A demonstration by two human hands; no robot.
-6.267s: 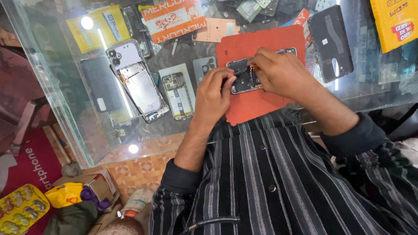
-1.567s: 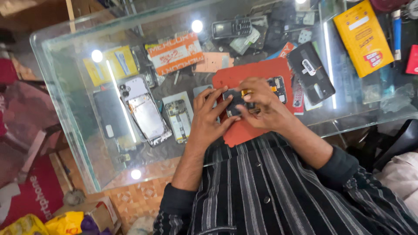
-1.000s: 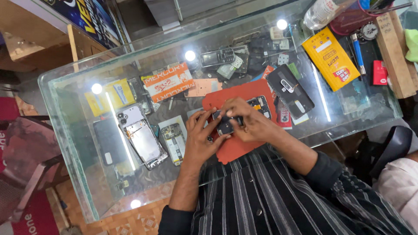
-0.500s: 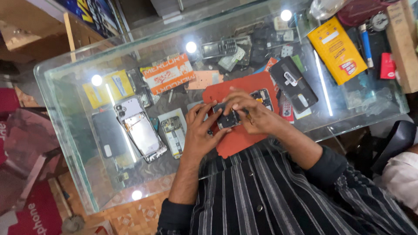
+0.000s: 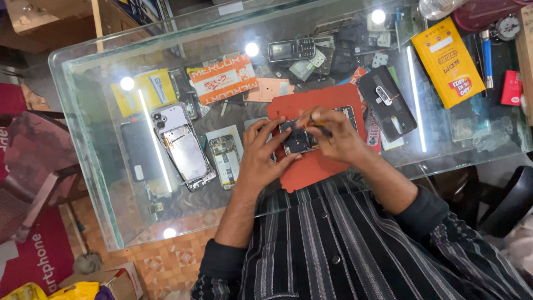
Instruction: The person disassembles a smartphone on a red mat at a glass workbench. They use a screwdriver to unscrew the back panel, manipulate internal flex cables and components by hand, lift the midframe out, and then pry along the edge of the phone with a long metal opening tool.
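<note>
An opened smartphone [image 5: 302, 139] with its back off lies on a red work mat [image 5: 316, 166] on the glass counter [image 5: 100, 183]. My left hand [image 5: 264, 155] grips the phone's left end, fingers curled around its edge. My right hand [image 5: 333, 136] rests over the phone's right half and pinches a thin tool with an orange handle [image 5: 313, 119], its tip down in the phone's insides. Both forearms reach out from a dark striped shirt.
Under and on the glass lie an opened silver phone [image 5: 180, 147], a small circuit-board phone [image 5: 226, 160], a black phone back [image 5: 387, 103], a keypad phone [image 5: 291, 50], an orange-white packet [image 5: 222, 78] and a yellow box [image 5: 448, 61]. A blue pen [image 5: 487, 58] lies at right.
The view has pulled back and shifted, showing more of the counter. Both hands stay on the opened phone on the red mat; my right hand keeps working the tool over it.
</note>
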